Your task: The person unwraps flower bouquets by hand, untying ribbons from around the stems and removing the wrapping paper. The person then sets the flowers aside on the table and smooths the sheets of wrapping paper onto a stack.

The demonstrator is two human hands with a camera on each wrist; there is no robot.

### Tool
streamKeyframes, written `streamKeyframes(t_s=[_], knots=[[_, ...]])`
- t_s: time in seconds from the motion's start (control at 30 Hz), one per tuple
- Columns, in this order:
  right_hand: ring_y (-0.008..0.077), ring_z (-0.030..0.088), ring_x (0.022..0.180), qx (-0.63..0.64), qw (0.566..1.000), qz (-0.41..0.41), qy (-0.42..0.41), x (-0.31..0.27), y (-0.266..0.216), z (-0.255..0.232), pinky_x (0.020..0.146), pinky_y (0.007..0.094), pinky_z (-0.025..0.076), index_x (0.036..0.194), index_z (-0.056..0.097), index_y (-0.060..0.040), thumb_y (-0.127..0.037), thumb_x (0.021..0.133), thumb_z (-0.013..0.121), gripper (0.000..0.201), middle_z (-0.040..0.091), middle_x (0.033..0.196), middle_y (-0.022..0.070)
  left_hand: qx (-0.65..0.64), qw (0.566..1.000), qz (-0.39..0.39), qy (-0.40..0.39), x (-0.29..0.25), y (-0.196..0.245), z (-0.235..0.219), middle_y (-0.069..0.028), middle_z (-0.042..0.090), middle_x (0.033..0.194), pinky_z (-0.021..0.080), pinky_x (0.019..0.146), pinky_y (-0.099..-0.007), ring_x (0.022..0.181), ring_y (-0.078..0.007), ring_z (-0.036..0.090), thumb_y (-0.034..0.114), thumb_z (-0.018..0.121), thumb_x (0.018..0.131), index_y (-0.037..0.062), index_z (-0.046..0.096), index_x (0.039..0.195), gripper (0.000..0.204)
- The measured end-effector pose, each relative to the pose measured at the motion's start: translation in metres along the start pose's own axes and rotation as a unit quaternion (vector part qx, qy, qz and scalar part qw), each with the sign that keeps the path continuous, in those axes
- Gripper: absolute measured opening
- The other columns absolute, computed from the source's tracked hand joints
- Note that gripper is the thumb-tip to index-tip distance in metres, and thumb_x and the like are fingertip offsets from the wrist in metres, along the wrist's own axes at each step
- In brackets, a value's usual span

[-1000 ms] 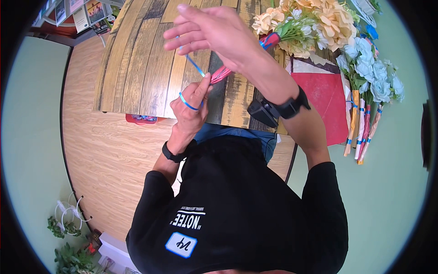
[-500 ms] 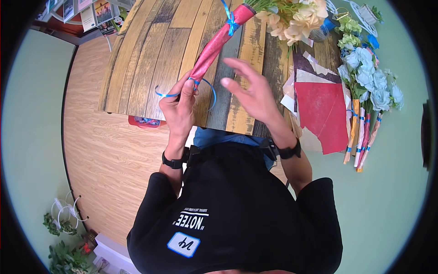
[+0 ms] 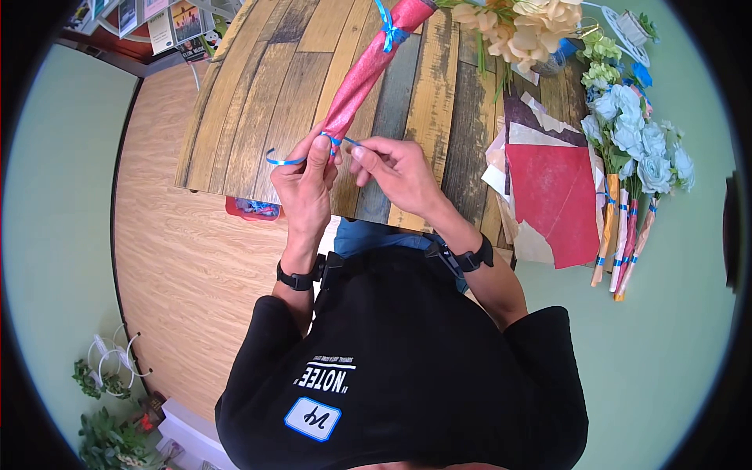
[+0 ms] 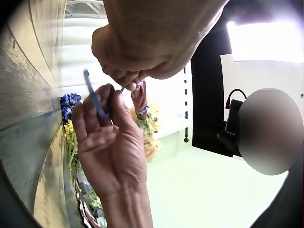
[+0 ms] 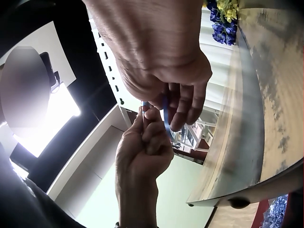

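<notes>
Head view: red flower wrap pinched at its lower end

The red wrap (image 3: 360, 82) slants above the wooden surface (image 3: 270, 94), its upper end and the peach flowers (image 3: 536, 23) cut off by the frame's top edge. The left hand (image 3: 305, 192) is clamped on its lower end, fingers mostly hidden behind it. Beside it, the right hand (image 3: 403, 176) pinches a blue ribbon (image 3: 286, 161) between thumb and forefinger; the exact grip is hard to make out in both wrist views, where the hands overlap. A blue bow (image 3: 390, 35) circles the wrap higher up.

Right of the hands lie red paper (image 3: 554, 200) and pale blue flowers (image 3: 650, 149) with wrapped stems. Upside down, the black shirt (image 3: 407, 337) reads "NOTEE"; the line of small print by it is illegible. The handwriting on the blue-edged label (image 3: 312, 421) is uncertain. A blurred oval hides part of each wrist view.
</notes>
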State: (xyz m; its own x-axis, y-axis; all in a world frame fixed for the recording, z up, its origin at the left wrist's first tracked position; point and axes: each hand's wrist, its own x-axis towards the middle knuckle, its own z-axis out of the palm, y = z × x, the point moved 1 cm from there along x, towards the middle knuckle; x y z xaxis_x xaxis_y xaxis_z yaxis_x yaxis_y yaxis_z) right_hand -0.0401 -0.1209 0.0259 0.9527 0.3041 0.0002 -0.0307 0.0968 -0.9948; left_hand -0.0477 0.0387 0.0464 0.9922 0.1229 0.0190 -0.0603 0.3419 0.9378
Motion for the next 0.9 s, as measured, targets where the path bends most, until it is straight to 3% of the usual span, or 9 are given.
streamKeyframes(t_s=[0.17, 0.23, 0.47, 0.53, 0.6, 0.63, 0.73, 0.87, 0.9], knots=[[0.0077, 0.059, 0.064, -0.058, 0.998, 0.033, -0.013, -0.021, -0.016, -0.01, 0.059, 0.0236, 0.049, 0.104, 0.069, 0.0046, -0.025, 0.106, 0.056, 0.033, 0.062, 0.076, 0.002, 0.086, 0.994, 0.056, 0.023, 0.001, -0.015, 0.001, -0.0013, 0.062, 0.079, 0.034, 0.052, -0.0194, 0.061, -0.004, 0.047, 0.017, 0.064, 0.102, -0.0016, 0.065, 0.13, 0.034], [0.008, 0.059, 0.062, -0.05, 0.998, 0.043, -0.023, -0.028, -0.029, -0.011, 0.058, 0.0238, 0.049, 0.104, 0.069, 0.0045, -0.027, 0.106, 0.055, 0.034, 0.062, 0.074, 0.0022, 0.259, 0.922, 0.288, 0.014, 0.004, -0.021, 0.004, -0.0048, 0.062, 0.077, 0.041, 0.054, -0.0243, 0.062, -0.0097, 0.052, 0.008, 0.066, 0.098, 0.002, 0.066, 0.131, 0.033], [0.009, 0.058, 0.057, -0.01, 0.996, 0.042, -0.075, -0.022, -0.071, -0.012, 0.054, 0.0235, 0.047, 0.099, 0.07, 0.0057, -0.028, 0.105, 0.056, 0.037, 0.062, 0.07, 0.0029, 0.39, 0.82, 0.418, -0.027, -0.001, -0.036, 0.006, -0.01, 0.06, 0.074, 0.047, 0.054, -0.0338, 0.061, -0.0231, 0.06, -0.008, 0.071, 0.085, 0.0075, 0.064, 0.134, 0.052], [0.0091, 0.058, 0.056, -0.008, 0.996, 0.05, -0.079, -0.013, -0.076, -0.013, 0.053, 0.0234, 0.046, 0.097, 0.07, 0.006, -0.027, 0.105, 0.056, 0.036, 0.062, 0.07, 0.0032, 0.411, 0.809, 0.417, -0.048, -0.002, -0.051, -0.004, -0.0104, 0.064, 0.076, 0.048, 0.053, -0.0345, 0.061, -0.0247, 0.063, -0.01, 0.07, 0.082, 0.0055, 0.06, 0.138, 0.059], [0.0091, 0.058, 0.055, -0.005, 0.995, 0.057, -0.083, -0.003, -0.083, -0.013, 0.052, 0.0233, 0.046, 0.095, 0.07, 0.0062, -0.026, 0.104, 0.057, 0.036, 0.062, 0.07, 0.0034, 0.338, 0.855, 0.388, -0.072, 0.002, -0.067, -0.006, -0.0123, 0.067, 0.08, 0.049, 0.054, -0.0349, 0.061, -0.0267, 0.065, -0.011, 0.068, 0.082, 0.002, 0.056, 0.14, 0.061], [0.0091, 0.058, 0.054, -0.01, 0.994, 0.068, -0.082, 0.002, -0.088, -0.013, 0.05, 0.0235, 0.046, 0.094, 0.07, 0.0064, -0.025, 0.104, 0.057, 0.035, 0.063, 0.069, 0.0035, 0.361, 0.865, 0.345, -0.055, -0.007, -0.058, 0.0, -0.0023, 0.059, 0.08, 0.048, 0.064, -0.0264, 0.07, -0.0116, 0.057, -0.005, 0.056, 0.099, -0.0001, 0.061, 0.124, 0.027], [0.0092, 0.057, 0.051, 0.0, 0.994, 0.07, -0.085, 0.016, -0.092, -0.013, 0.047, 0.0237, 0.046, 0.093, 0.07, 0.0072, -0.023, 0.103, 0.057, 0.034, 0.062, 0.067, 0.0042, 0.372, 0.863, 0.337, -0.053, -0.013, -0.054, 0.002, -0.0028, 0.06, 0.081, 0.047, 0.062, -0.0262, 0.071, -0.0106, 0.059, -0.008, 0.054, 0.099, -0.0019, 0.061, 0.12, 0.023], [0.0103, 0.058, 0.048, -0.023, 0.99, 0.121, -0.064, 0.026, -0.096, -0.005, 0.044, 0.0243, 0.046, 0.092, 0.069, 0.0082, -0.019, 0.101, 0.058, 0.031, 0.063, 0.065, 0.0054, 0.349, 0.854, 0.375, -0.094, -0.011, -0.06, -0.008, -0.0088, 0.064, 0.081, 0.048, 0.059, -0.0305, 0.069, -0.0172, 0.063, -0.01, 0.057, 0.094, -0.0027, 0.063, 0.113, 0.021], [0.0107, 0.059, 0.048, -0.037, 0.988, 0.135, -0.069, 0.027, -0.098, -0.003, 0.043, 0.0244, 0.046, 0.093, 0.069, 0.0086, -0.017, 0.101, 0.058, 0.029, 0.064, 0.066, 0.0063, 0.397, 0.81, 0.422, -0.091, -0.01, -0.052, -0.005, -0.0117, 0.063, 0.081, 0.048, 0.058, -0.0325, 0.067, -0.0224, 0.063, -0.011, 0.06, 0.091, -0.0028, 0.064, 0.11, 0.021]])
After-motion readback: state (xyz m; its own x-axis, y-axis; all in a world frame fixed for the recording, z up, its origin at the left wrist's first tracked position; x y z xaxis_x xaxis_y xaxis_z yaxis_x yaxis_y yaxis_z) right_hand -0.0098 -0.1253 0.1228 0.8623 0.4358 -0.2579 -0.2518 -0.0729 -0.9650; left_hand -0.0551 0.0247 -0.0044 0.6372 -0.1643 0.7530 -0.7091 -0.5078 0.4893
